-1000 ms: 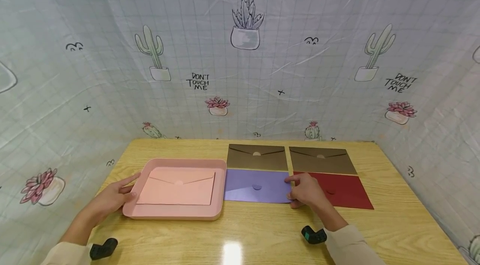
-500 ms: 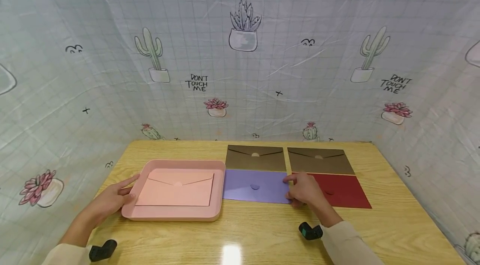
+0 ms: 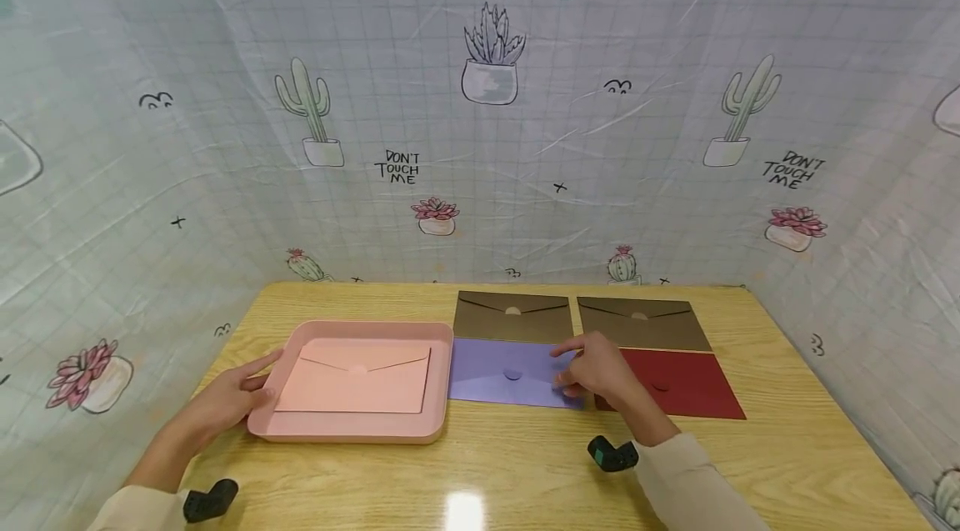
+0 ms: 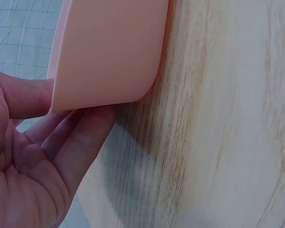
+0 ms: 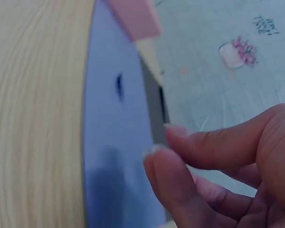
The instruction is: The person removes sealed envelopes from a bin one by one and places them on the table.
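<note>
At the left of the table, my left hand holds the near-left side of a pink tray. In the left wrist view the thumb lies over the tray's rim and the fingers are against its outer wall. A pale pink envelope lies inside the tray. My right hand hovers over the right end of a purple envelope, thumb and forefinger apart with nothing between them. To its right a red envelope lies flat, its left part hidden by the hand.
Two brown envelopes lie side by side behind the purple and red ones. Bare wood of the table shows along the front. A cloth printed with cacti hangs around the back and sides.
My right hand has come off the purple envelope's right edge and shifted left over it, fingers lifted. The left hand stays on the tray.
</note>
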`<state>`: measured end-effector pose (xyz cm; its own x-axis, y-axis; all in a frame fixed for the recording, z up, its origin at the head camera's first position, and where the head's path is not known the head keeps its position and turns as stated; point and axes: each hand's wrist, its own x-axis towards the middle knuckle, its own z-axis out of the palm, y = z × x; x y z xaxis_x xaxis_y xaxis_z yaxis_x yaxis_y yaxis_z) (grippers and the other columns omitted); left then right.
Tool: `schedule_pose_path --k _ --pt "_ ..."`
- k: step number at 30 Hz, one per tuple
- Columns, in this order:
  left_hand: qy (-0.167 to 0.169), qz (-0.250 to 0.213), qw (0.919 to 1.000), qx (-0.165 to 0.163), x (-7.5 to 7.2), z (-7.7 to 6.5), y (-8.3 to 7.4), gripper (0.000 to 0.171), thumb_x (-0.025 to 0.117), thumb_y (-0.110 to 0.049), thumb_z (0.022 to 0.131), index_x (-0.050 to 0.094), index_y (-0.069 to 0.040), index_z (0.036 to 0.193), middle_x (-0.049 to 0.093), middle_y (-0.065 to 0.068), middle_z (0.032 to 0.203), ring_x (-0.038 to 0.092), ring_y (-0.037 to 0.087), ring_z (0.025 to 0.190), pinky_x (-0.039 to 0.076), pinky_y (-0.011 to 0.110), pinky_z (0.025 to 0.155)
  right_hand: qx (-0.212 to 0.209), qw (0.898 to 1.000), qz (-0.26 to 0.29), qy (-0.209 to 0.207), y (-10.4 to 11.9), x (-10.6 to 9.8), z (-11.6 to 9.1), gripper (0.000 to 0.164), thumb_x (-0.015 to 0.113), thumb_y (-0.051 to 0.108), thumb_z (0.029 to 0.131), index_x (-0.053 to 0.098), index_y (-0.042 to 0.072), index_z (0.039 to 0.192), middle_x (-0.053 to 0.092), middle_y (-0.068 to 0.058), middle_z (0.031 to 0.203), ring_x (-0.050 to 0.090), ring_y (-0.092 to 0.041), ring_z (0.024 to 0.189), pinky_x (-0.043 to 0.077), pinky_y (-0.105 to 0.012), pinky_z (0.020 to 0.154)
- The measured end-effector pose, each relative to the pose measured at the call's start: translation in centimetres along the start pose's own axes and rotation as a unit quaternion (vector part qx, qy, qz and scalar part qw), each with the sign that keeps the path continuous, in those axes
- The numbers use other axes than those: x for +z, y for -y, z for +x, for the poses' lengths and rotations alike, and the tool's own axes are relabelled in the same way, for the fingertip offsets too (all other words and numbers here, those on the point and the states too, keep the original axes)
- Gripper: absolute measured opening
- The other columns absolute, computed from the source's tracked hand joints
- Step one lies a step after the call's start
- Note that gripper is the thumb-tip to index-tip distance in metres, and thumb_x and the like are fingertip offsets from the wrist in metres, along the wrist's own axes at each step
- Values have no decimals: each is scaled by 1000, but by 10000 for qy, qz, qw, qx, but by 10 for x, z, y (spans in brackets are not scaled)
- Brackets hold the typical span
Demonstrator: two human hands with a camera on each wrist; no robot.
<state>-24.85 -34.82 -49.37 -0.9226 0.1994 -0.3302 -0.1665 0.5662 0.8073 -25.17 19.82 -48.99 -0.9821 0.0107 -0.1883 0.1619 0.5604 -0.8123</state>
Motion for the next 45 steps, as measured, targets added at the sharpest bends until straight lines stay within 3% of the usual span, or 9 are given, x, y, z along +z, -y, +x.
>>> schedule_pose_path --k 5,12,28,34,37,39,41,43,45 --pt "3 -32 10000 50 1 -1 1 74 51 -3 106 8 -5 167 20 45 160 44 57 142 59 48 100 -198 9905 1178 687 17 9 3 39 78 -7 83 74 -5 122 73 -11 71 73 -20 65 66 -37 69" --pt "-72 261 9995 178 1 1 -2 73 50 -6 106 10 -4 167 23 45 160 36 58 147 55 53 106 -707 9736 1742 1295 43 38 7 44 76 -8 82 69 -12 125 74 -9 78 74 -20 74 66 -42 79" --pt "-300 354 9989 112 7 2 -4 70 51 -5 107 14 -5 167 26 44 160 39 57 145 54 54 106 -628 9556 2186 1874 91 99 10 49 67 -16 83 65 -10 131 74 -19 93 75 -20 79 66 -42 84" --pt "-257 137 9993 224 8 2 -2 71 51 -4 107 14 -4 167 26 44 160 43 56 144 57 50 104 -626 9492 2268 2089 107 117 7 49 66 -4 91 58 -8 139 70 -31 119 75 -37 107 62 -46 96" --pt "-247 45 9994 243 8 0 -1 70 50 -3 106 14 -3 167 26 45 159 45 56 142 58 49 103 -706 9541 2050 2066 115 129 4 50 67 3 94 55 -7 142 63 -32 134 69 -40 119 59 -51 100" --pt "-281 43 9993 249 7 0 0 70 50 -2 106 14 -3 167 27 45 159 46 56 141 58 49 102 -720 9594 1872 1985 118 137 3 55 69 5 94 53 -5 145 57 -32 143 66 -36 120 59 -49 97" --pt "-324 68 9991 254 7 -1 0 70 50 -2 106 15 -3 167 28 45 158 47 56 141 58 49 102 -623 9635 1802 1881 121 144 2 60 69 6 94 49 -3 149 51 -31 150 66 -24 95 58 -39 79" --pt "-339 104 9991 238 7 -2 0 70 50 -2 106 15 -3 167 29 45 158 46 57 141 57 50 103 -398 9649 1904 1765 123 151 1 63 67 4 95 45 -2 153 45 -31 156 50 -15 70 44 -32 63" --pt "-324 170 9990 240 7 -2 1 70 50 -2 106 15 -2 166 29 45 158 44 57 142 57 51 104 -134 9633 2122 1641 124 155 0 66 65 3 95 40 -1 156 38 -31 161 54 -19 76 36 -31 64"
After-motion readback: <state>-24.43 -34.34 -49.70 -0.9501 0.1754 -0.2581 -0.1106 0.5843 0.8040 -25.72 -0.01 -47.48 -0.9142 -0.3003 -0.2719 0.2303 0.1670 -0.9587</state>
